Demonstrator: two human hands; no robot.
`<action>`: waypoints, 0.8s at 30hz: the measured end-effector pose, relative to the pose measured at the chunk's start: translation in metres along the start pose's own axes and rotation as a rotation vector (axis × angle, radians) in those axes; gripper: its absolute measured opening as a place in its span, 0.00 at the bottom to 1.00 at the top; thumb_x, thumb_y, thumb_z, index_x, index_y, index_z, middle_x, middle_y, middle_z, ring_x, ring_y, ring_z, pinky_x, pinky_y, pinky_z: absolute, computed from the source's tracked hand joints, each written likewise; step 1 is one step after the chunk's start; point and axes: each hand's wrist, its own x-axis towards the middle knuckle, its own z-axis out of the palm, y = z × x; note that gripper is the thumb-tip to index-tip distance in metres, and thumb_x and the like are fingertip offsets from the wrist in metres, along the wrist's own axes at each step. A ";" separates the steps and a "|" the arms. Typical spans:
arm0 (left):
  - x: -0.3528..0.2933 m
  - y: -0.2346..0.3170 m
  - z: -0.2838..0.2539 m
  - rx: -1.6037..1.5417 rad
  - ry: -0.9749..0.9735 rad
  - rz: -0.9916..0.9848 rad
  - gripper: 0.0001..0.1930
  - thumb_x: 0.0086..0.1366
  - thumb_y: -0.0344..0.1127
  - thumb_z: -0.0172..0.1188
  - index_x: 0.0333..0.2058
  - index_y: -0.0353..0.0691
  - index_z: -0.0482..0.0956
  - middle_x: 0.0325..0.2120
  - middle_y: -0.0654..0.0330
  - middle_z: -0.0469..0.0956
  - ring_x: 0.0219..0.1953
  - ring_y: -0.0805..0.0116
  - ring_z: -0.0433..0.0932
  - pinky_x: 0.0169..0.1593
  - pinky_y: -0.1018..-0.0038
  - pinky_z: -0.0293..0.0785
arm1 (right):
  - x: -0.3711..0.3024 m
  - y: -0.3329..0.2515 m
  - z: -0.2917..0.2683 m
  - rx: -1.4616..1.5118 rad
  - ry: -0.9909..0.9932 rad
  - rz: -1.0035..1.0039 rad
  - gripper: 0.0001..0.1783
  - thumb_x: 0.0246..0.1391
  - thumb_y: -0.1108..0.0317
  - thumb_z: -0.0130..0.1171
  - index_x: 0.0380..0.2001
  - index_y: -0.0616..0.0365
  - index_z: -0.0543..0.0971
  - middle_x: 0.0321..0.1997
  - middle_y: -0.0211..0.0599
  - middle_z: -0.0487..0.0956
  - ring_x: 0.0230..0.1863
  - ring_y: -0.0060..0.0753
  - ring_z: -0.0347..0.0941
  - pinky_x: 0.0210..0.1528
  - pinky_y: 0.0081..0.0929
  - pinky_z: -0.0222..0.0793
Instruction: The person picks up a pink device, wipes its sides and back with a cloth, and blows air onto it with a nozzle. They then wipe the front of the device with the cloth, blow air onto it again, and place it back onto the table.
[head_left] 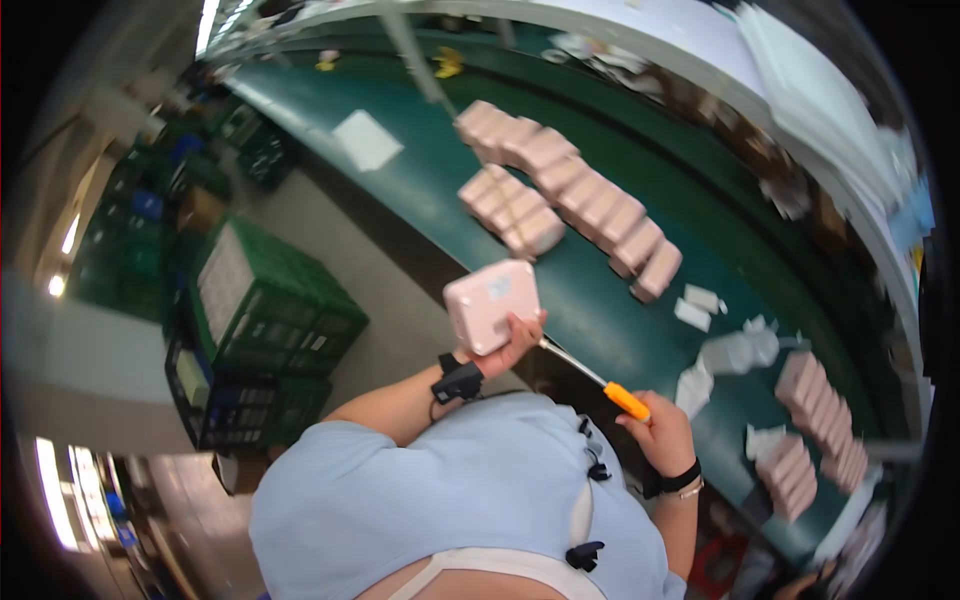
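My left hand (510,348) holds up a pale pink square case (478,302) with rounded corners, its fingers wrapped over the near right side. A small whitish label shows on the face of the case. In my closed right hand (662,432) is a tool with an orange handle (627,401) and a long thin metal shaft. The shaft points left toward the pink case, and its tip lies close to my left fingers; I cannot tell whether it touches. Rows of similar pink cases (600,203) stand on the green bench (420,205) beyond my hands.
A shorter pink row (510,208) stands nearer the bench edge, and more pink cases (820,408) sit at the right. Crumpled clear plastic (738,352), small white pieces (693,314) and a white sheet (367,140) lie on the bench. Green crates (285,290) are stacked at the left.
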 end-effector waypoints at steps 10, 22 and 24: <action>-0.099 0.080 -0.029 1.181 0.379 1.086 0.24 0.63 0.38 0.62 0.55 0.35 0.69 0.41 0.53 0.75 0.40 0.63 0.79 0.46 0.67 0.81 | 0.077 -0.053 0.038 -0.429 -0.500 0.005 0.23 0.50 0.49 0.65 0.27 0.59 0.72 0.26 0.45 0.77 0.28 0.53 0.76 0.31 0.43 0.71; -0.155 0.085 -0.019 1.914 0.844 0.975 0.30 0.64 0.33 0.61 0.63 0.35 0.64 0.53 0.52 0.75 0.52 0.64 0.76 0.54 0.68 0.75 | 0.111 -0.057 0.073 -0.390 -0.606 -0.095 0.23 0.51 0.47 0.64 0.26 0.57 0.73 0.24 0.44 0.77 0.27 0.52 0.76 0.29 0.44 0.71; -0.154 0.083 -0.030 1.646 0.776 0.955 0.30 0.64 0.33 0.61 0.63 0.35 0.63 0.53 0.52 0.75 0.52 0.64 0.77 0.54 0.68 0.75 | 0.109 -0.058 0.075 -0.337 -0.650 -0.091 0.23 0.51 0.47 0.64 0.26 0.57 0.74 0.24 0.44 0.77 0.27 0.52 0.76 0.29 0.44 0.71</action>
